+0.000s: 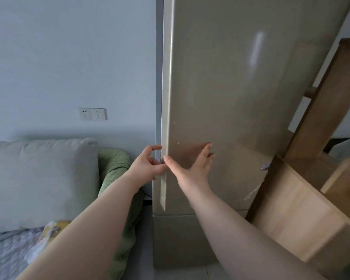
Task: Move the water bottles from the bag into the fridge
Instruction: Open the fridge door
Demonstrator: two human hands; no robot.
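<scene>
A tall bronze-grey fridge (220, 87) fills the middle of the view, its door closed. My left hand (148, 164) is at the door's left edge, fingers curled around the pale edge strip. My right hand (196, 164) lies flat and open against the door's front face, thumb near the same edge. At the lower left a yellow and white plastic bag (47, 237) lies on the sofa, partly hidden by my left forearm. No water bottles show.
A grey sofa cushion (38, 178) and a green quilted blanket (113, 168) sit left of the fridge. Wall sockets (92, 113) are on the pale wall above. A wooden shelf unit (311, 178) stands close against the fridge's right side.
</scene>
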